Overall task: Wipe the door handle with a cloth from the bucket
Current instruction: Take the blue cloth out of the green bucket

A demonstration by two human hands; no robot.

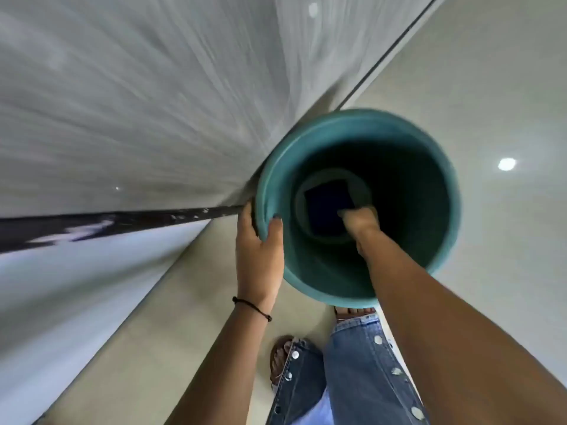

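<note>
Left hand (259,259) grips the bucket (441,240) rim at nine o'clock; right hand (360,220) touches the cloth (325,207), grip unclear. Pinch firmly, lift straight.

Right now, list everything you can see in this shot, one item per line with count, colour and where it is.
bucket: one, teal, on the floor at centre right, against the wall's base
cloth: one, dark blue, flat on the bucket's bottom
floor: pale glossy tiles, right and bottom, with a light reflected in it
wall: grey-white, upper left, blurred
dark strip: one, black, running from the left to the bucket
jeans: blue with silver studs, bottom centre
sandals: two, brown, below the bucket
wrist cord: one, black, on the left wrist
left hand: grips the bucket's rim
right hand: deep inside, fingers at the cloth's edge
</note>
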